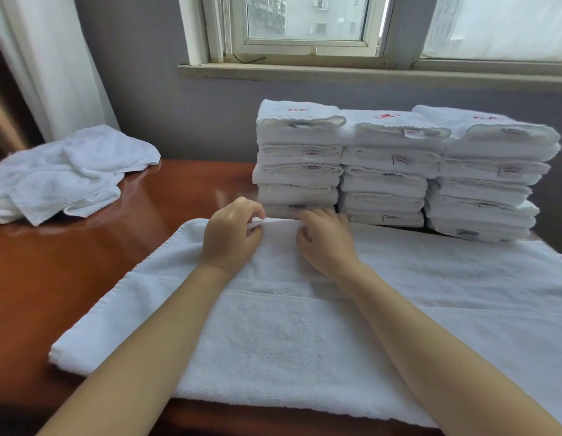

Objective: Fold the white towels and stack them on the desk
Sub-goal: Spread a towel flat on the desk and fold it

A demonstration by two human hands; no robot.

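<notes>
- Our left hand (232,239) pinches the far edge of the spread towel (273,341), with thumb and curled fingers closed on a small raised fold.
- Our right hand (326,242), just beside the left and slightly blurred, curls its fingers over the same edge and grips it.
- The spread towel lies flat on the counter (53,294), under both forearms.
- Just beyond both hands stand three stacks of folded towels (393,171), side by side.
- Well left of the left hand lies a heap of unfolded towels (62,174).
</notes>
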